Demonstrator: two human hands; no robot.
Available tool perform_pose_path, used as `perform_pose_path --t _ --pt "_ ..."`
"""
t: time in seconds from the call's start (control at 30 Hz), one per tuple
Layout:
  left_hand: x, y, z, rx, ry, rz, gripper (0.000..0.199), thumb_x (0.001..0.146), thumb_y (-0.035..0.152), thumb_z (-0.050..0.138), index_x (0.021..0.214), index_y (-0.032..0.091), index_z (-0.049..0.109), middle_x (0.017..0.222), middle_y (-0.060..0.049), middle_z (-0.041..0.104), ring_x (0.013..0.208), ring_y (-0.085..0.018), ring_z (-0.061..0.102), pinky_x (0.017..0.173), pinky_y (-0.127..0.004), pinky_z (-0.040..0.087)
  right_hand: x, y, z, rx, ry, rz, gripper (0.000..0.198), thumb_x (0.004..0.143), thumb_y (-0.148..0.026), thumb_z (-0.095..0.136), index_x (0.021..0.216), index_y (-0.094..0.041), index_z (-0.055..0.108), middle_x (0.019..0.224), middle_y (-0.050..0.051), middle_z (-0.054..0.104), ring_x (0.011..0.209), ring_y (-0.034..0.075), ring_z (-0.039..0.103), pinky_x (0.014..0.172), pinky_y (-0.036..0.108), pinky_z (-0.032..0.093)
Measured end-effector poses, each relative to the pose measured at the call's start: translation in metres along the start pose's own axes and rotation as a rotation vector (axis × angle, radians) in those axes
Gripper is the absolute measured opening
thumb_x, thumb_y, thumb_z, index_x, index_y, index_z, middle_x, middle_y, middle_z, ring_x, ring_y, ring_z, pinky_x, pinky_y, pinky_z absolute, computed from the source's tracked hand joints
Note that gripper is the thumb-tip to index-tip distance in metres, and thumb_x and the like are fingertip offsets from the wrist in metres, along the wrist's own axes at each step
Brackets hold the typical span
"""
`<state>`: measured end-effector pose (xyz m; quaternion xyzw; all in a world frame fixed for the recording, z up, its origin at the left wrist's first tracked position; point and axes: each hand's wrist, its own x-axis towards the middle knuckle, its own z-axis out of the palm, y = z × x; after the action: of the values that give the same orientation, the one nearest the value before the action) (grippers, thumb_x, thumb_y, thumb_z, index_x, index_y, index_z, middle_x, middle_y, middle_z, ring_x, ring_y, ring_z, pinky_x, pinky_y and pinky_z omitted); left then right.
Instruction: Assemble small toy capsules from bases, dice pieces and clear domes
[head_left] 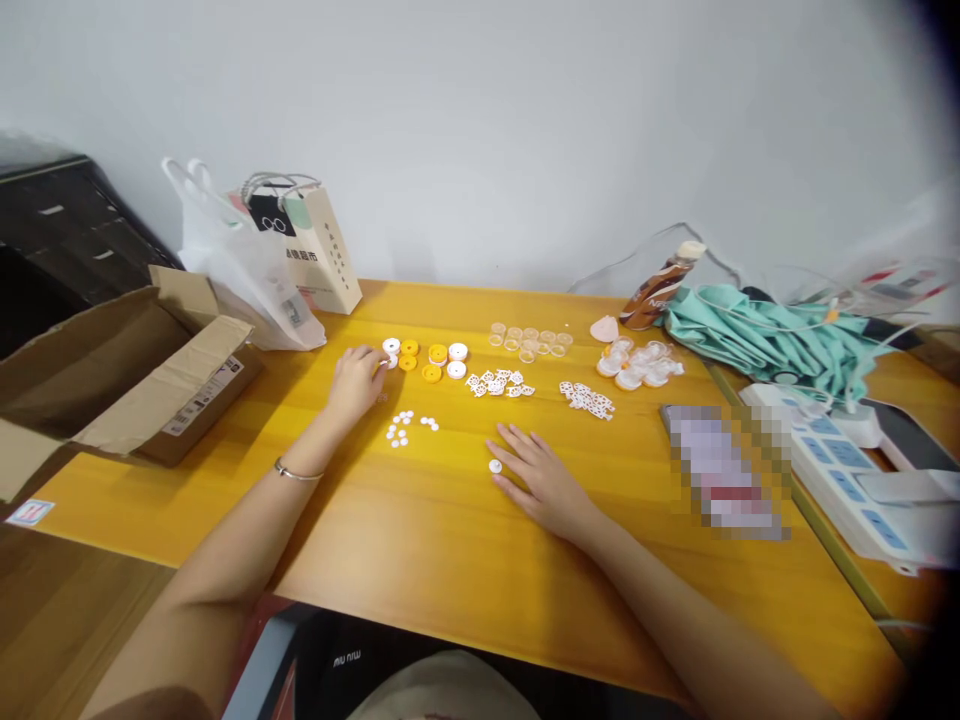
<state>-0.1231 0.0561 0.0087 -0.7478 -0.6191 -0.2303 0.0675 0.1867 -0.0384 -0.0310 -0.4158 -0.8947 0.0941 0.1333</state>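
Note:
My left hand (355,384) is at the left end of a group of round parts, its fingertips pinched together beside a white round part (391,346). A bit of white shows at the fingertips, too small to make out. Yellow round parts (408,347) and more white ones (457,352) sit in pairs to the right. My right hand (551,488) lies on the table with fingers apart, around a small white disc (495,466). Several small white discs (400,433) are scattered between the hands. White openwork pieces (496,383) and clear round cups (527,350) lie farther back.
On the left stand an open cardboard box (187,400), a white plastic bag (247,270) and a paper bag (322,250). To the right are clear-and-white parts (637,365), a bottle (660,288), a green umbrella (772,335), a phone (724,470) and a power strip (847,470).

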Motion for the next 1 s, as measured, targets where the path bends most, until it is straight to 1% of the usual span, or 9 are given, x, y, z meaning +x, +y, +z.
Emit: perform_pose_path --t 0.1,0.3,0.4,0.5,0.57,0.67,0.73,0.83,1.0 --pt "0.007 -0.018 0.008 0.148 -0.102 -0.025 0.021 0.083 0.023 0.047 0.095 0.020 0.064 0.094 -0.009 0.061 0.087 -0.025 0.052 0.072 -0.035 0.037 0.000 0.001 0.000 0.019 0.001 -0.003 0.043 0.090 -0.036 0.037 0.131 -0.024 0.040 0.143 0.009 0.032 0.133 0.023 0.025 0.106 0.047 0.026" --pt "0.009 -0.008 0.016 0.251 -0.142 0.032 0.024 0.086 0.022 0.041 0.086 0.019 0.064 0.089 -0.010 0.062 0.087 -0.026 0.051 0.069 -0.035 0.032 -0.001 0.001 -0.001 0.038 0.014 -0.010 0.044 0.090 -0.036 0.038 0.132 -0.024 0.039 0.142 0.009 0.033 0.133 0.023 0.025 0.106 0.047 0.026" --pt "0.005 0.000 0.005 0.303 -0.091 0.076 0.024 0.086 0.019 0.039 0.083 0.016 0.063 0.088 -0.012 0.062 0.086 -0.026 0.051 0.068 -0.037 0.030 -0.001 0.000 -0.001 0.038 0.011 -0.008 0.044 0.090 -0.036 0.038 0.131 -0.023 0.040 0.142 0.010 0.032 0.133 0.024 0.025 0.105 0.048 0.026" --pt "-0.008 0.019 -0.011 0.295 0.045 0.145 0.023 0.087 0.017 0.039 0.087 0.016 0.062 0.088 -0.012 0.061 0.086 -0.026 0.050 0.069 -0.037 0.029 -0.001 0.000 -0.002 0.045 -0.010 -0.003 0.044 0.090 -0.037 0.037 0.131 -0.022 0.040 0.143 0.010 0.031 0.133 0.024 0.024 0.106 0.048 0.025" --pt "-0.023 0.041 -0.019 0.187 0.102 0.266 0.022 0.088 0.018 0.039 0.093 0.018 0.060 0.092 -0.010 0.061 0.086 -0.024 0.050 0.070 -0.036 0.029 -0.001 0.000 -0.002 0.062 -0.021 0.005 0.046 0.089 -0.038 0.038 0.132 -0.021 0.038 0.143 0.010 0.031 0.133 0.023 0.024 0.107 0.047 0.024" --pt "-0.048 0.078 -0.019 -0.043 0.015 0.623 0.023 0.089 0.016 0.038 0.097 0.020 0.059 0.095 -0.006 0.062 0.083 -0.017 0.050 0.068 -0.031 0.029 -0.001 0.002 -0.001 0.105 -0.020 0.023 0.054 0.088 -0.041 0.040 0.135 -0.018 0.031 0.143 0.012 0.032 0.133 0.024 0.025 0.107 0.048 0.024" --pt "-0.061 0.097 -0.010 -0.103 -0.037 0.763 0.022 0.090 0.016 0.038 0.098 0.018 0.058 0.093 -0.005 0.062 0.081 -0.016 0.050 0.067 -0.030 0.029 -0.001 0.003 0.000 0.137 -0.007 0.023 0.059 0.086 -0.042 0.043 0.137 -0.017 0.026 0.142 0.013 0.033 0.133 0.024 0.025 0.107 0.048 0.025" --pt "-0.072 0.111 0.005 -0.122 -0.089 0.842 0.020 0.091 0.019 0.038 0.094 0.017 0.058 0.091 -0.005 0.062 0.081 -0.016 0.049 0.067 -0.031 0.029 -0.002 0.004 0.000 0.174 0.017 0.006 0.063 0.084 -0.041 0.046 0.138 -0.018 0.023 0.141 0.013 0.035 0.132 0.024 0.027 0.107 0.048 0.026" --pt "-0.072 0.112 0.019 -0.109 -0.146 0.875 0.022 0.092 0.022 0.037 0.092 0.016 0.058 0.088 -0.006 0.061 0.082 -0.016 0.049 0.067 -0.031 0.029 -0.004 0.003 -0.002 0.176 0.032 -0.001 0.061 0.083 -0.041 0.049 0.136 -0.018 0.028 0.140 0.014 0.037 0.132 0.024 0.028 0.106 0.048 0.026"
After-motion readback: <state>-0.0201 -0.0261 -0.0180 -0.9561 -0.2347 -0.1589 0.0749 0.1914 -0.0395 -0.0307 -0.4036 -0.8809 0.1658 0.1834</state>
